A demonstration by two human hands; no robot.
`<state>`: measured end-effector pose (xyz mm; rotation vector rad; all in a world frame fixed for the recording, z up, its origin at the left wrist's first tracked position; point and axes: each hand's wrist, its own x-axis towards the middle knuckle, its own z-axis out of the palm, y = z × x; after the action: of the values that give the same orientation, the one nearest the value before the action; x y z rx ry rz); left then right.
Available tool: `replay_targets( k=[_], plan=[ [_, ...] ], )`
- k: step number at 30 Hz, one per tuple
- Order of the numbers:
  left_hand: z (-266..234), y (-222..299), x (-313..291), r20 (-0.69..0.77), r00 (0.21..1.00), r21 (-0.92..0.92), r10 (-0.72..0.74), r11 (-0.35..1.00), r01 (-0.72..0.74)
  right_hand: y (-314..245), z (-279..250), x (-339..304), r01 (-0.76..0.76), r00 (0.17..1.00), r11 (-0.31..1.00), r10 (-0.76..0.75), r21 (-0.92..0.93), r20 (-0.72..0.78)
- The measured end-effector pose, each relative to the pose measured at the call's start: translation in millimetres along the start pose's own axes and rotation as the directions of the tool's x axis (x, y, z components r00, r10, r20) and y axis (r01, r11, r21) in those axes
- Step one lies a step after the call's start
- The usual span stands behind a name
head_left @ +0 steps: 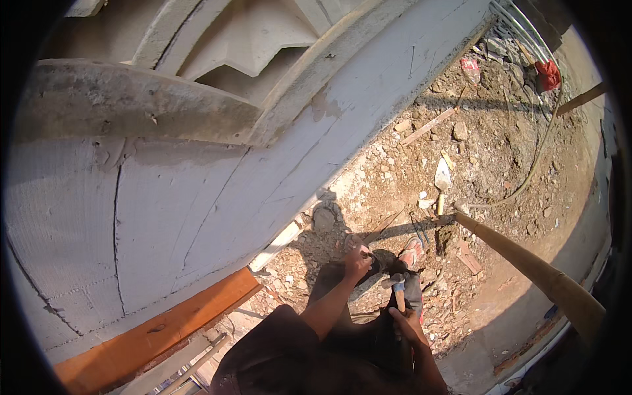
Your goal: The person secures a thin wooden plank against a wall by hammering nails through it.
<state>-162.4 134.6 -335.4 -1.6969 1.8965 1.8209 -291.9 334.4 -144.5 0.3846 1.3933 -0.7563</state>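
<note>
My right hand (pixel 409 327) is closed around the wooden handle of a hammer (pixel 399 299). The hammer's metal head points away from me, close to my right knee. To its left, my left hand (pixel 357 263) is closed near my left knee. A small dark end shows at its fingers, too little to name. Beyond the hands, on the rubble, lies a pointed trowel (pixel 443 176) with a pale handle. A thin dark tool (pixel 419 228), perhaps pliers, lies near my sandalled right foot (pixel 411 251).
A whitewashed wall (pixel 197 204) with carved masonry (pixel 257 39) above fills the left. An orange-brown board (pixel 158 322) runs along its foot. At right slants a bamboo pole (pixel 533 266). Wood strips (pixel 429 125), stones, a hose (pixel 541 148) and a red bag (pixel 547 76) lie beyond.
</note>
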Motion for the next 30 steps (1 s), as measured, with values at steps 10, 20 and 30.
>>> replay_targets(
  k=[10, 20, 30],
  plan=[
    [-209, 302, -155, 0.252, 0.811, 0.411, 0.527, 0.701, -0.583, -76, -18, -39, 0.289, 0.916, 0.952, -0.306, -0.102, -0.261],
    [-350, 578, -277, 0.007, 0.193, 0.702, 0.981, 0.132, -0.700, -160, 8, -90, 0.553, 0.811, 0.832, -0.549, -0.042, -0.202],
    [-397, 756, -285, 0.436, -0.008, 0.787, 0.900, -0.386, -0.481, -251, 66, -168, 0.741, 0.533, 0.460, -0.846, -0.489, 0.011]
  ],
)
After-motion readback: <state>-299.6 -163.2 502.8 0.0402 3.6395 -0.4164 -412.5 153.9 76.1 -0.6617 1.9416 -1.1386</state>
